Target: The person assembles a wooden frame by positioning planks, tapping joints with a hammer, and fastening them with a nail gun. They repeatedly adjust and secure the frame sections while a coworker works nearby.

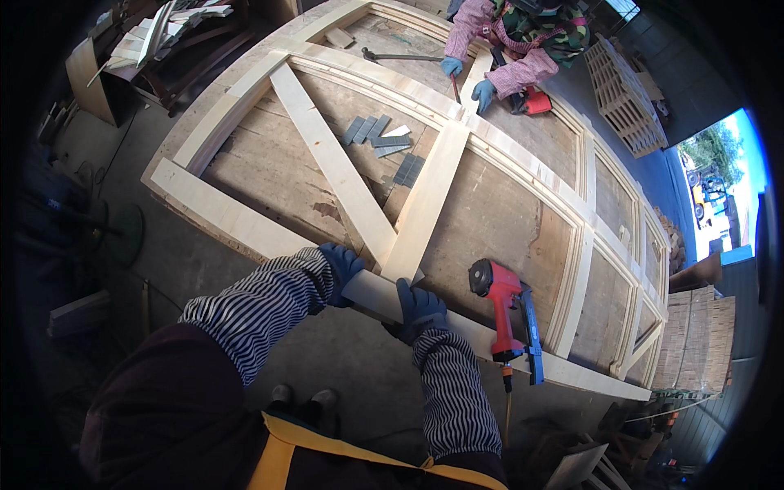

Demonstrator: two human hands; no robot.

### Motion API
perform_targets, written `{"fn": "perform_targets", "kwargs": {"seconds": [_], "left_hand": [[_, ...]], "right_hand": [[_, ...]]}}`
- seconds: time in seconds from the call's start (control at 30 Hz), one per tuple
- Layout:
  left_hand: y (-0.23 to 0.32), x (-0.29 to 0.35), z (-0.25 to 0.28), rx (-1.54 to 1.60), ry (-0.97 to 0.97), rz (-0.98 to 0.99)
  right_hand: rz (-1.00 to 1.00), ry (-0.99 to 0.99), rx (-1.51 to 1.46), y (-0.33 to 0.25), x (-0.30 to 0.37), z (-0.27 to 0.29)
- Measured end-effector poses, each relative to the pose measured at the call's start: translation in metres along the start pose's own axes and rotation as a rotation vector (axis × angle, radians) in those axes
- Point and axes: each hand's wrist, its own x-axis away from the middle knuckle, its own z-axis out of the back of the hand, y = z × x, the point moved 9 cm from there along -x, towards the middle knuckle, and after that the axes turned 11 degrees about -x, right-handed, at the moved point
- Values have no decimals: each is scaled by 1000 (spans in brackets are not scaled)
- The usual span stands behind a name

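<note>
Both my hands, in dark blue gloves, are on the light wooden board (pixel 373 296) along the near edge of a frame. My left hand (pixel 341 273) is closed round the board, left of where a crosspiece (pixel 433 189) and a diagonal brace (pixel 331 155) meet. Just right of that joint, my right hand (pixel 420 312) grips the same board, its palm side hidden. A red and black nail gun (pixel 506 304) with a blue magazine lies across the near rail, right of my right hand. Grey nail strips (pixel 388 139) lie inside the frame, beyond the brace.
Across the worktable (pixel 269 167), a co-worker's gloved hands (pixel 483 94) work at the frame with a tool. Beside them lie a hammer (pixel 400 56) and another red nail gun (pixel 535 101). Scrap wood (pixel 155 37) is piled far left; a hose (pixel 508 416) hangs at the near edge.
</note>
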Motion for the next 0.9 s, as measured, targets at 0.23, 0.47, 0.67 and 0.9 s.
{"fn": "perform_targets", "kwargs": {"seconds": [0.23,0.47,0.67,0.9], "left_hand": [[0,0,-1,6,-11,6],[1,3,4,7,7,-4],[2,4,8,7,-50,-21],[2,5,10,4,-102,7]], "right_hand": [[-26,-25,12,0,0,0],[-53,-57,-1,1,-2,-1],[-43,-40,6,4,0,-4],[-45,-41,-10,3,-1,-3]]}}
